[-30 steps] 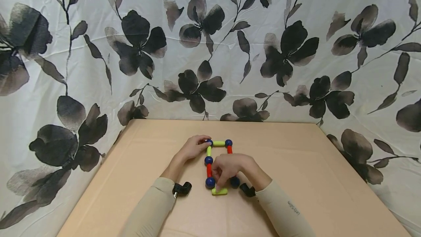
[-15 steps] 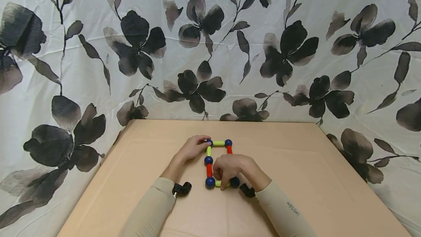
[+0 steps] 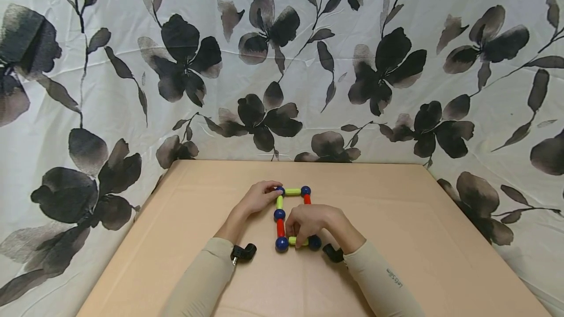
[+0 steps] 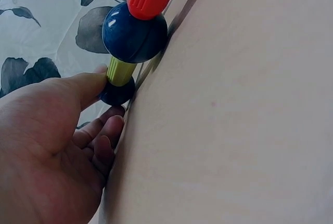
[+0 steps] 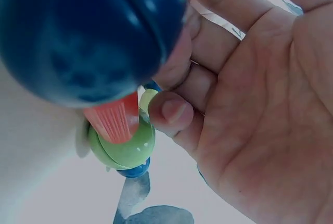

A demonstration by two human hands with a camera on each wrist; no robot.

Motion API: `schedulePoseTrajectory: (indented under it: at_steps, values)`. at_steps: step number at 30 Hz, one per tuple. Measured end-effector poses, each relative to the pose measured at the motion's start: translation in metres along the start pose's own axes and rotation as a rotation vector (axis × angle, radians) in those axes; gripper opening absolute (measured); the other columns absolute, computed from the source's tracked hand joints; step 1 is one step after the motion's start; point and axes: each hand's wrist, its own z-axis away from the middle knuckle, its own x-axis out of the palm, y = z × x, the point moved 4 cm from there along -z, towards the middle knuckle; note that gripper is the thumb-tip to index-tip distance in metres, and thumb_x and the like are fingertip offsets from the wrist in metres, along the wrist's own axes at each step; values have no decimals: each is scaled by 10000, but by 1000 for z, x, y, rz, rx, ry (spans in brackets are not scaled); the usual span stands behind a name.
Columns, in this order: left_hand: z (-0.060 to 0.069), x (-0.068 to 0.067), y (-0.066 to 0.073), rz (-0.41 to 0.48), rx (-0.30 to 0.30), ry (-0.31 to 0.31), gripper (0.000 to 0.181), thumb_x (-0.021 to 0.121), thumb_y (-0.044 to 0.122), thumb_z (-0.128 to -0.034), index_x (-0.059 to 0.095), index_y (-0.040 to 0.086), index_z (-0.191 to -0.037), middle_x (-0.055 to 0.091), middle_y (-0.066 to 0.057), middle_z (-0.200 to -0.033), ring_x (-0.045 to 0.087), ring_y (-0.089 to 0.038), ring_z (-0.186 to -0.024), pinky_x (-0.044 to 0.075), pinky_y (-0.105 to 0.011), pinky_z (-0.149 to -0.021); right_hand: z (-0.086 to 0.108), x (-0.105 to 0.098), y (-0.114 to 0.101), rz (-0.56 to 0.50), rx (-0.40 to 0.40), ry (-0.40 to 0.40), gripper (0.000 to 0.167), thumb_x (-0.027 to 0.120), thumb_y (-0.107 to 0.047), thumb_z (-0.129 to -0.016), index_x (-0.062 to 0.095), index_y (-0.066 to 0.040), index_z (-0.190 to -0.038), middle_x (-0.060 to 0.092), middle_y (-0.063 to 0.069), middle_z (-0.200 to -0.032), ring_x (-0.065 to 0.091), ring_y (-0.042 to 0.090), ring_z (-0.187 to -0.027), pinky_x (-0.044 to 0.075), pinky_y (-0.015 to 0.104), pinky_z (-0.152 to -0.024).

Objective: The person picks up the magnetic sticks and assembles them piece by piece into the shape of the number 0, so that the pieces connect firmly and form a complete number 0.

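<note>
Magnetic rods and balls form a long rectangle on the table. My left hand [image 3: 259,197] holds the blue ball [image 4: 118,95] at its far left corner between thumb and fingers. With my right hand [image 3: 310,220] I pinch a yellow-green rod [image 3: 293,241] on the near side, between the near left blue ball [image 3: 281,244] and the near right blue ball [image 3: 315,242]. Down the left side run a yellow-green rod [image 3: 279,202], a blue ball [image 3: 279,214] and a red rod [image 3: 280,228]. My right hand hides much of the right side; its wrist view shows a green ball [image 5: 130,148] there.
Across the far side lies another yellow-green rod [image 3: 293,192], ending at a blue ball [image 3: 306,190]. The tan tabletop [image 3: 374,194] surrounds the shape. A white cloth with dark flowers [image 3: 326,72] hangs behind. Black wrist cameras [image 3: 244,252] sit on both wrists.
The near yellow-green rod has moved away from me, from in front of the shape into the gap between the two near blue balls. My left hand has stayed on its ball.
</note>
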Motion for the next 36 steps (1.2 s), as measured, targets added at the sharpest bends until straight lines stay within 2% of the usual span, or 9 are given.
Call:
schedulePoseTrajectory:
  at_steps: [13, 21, 23, 25, 30, 33, 36]
  values:
    - [-1, -1, 0, -10, 10, 7, 339, 669, 286, -1031, 701, 141, -1335, 723, -39, -1163, 620, -203, -1052, 490, -429, -980, 1, 0, -1, -13, -9, -3, 150, 903, -146, -810, 781, -200, -878, 663, -114, -711, 567, 33, -657, 493, 210, -650]
    - [-2, 1, 0, -20, 12, 4, 334, 670, 280, -1029, 700, 145, -1333, 727, -46, -1191, 635, -223, -1105, 489, -468, -1041, -1, 0, 0, -36, -40, -10, 134, 898, -203, -825, 786, -207, -898, 698, -121, -774, 593, 40, -694, 523, 222, -683]
    - [-2, 1, 0, -23, 19, 4, 337, 670, 280, -1030, 699, 140, -1334, 730, -45, -1195, 640, -224, -1109, 492, -470, -1041, -2, -4, 4, -48, -62, 27, 106, 867, -240, -864, 785, -214, -926, 689, -103, -768, 588, 58, -680, 503, 229, -650]
    - [-2, 1, 0, -28, 25, 2, 342, 664, 282, -1033, 695, 130, -1338, 731, -43, -1188, 639, -216, -1096, 496, -467, -1027, -2, -11, 9, -47, -70, 97, 97, 821, -282, -910, 785, -218, -972, 671, -90, -769, 581, 71, -680, 484, 236, -632]
    - [-1, 1, 0, -35, 25, -2, 349, 661, 292, -1035, 693, 123, -1339, 724, -41, -1146, 628, -203, -1038, 503, -453, -983, 1, -31, 31, -62, -29, 291, 218, 721, -287, -991, 763, -147, -1153, 653, -35, -815, 586, 135, -741, 495, 280, -672]
    - [-1, 1, -1, -33, 17, -5, 359, 663, 303, -1033, 691, 129, -1346, 717, -38, -1148, 619, -199, -1034, 500, -442, -978, 5, -39, 44, -89, -7, 362, 290, 712, -256, -997, 735, -97, -1239, 668, -6, -882, 588, 167, -804, 498, 310, -728]
    - [-1, 2, -1, -30, 15, -4, 366, 662, 315, -1034, 689, 137, -1352, 714, -37, -1172, 616, -198, -1049, 496, -443, -988, 10, -43, 55, -116, 20, 397, 347, 742, -246, -977, 717, -78, -1279, 661, 18, -930, 571, 193, -853, 473, 339, -761]
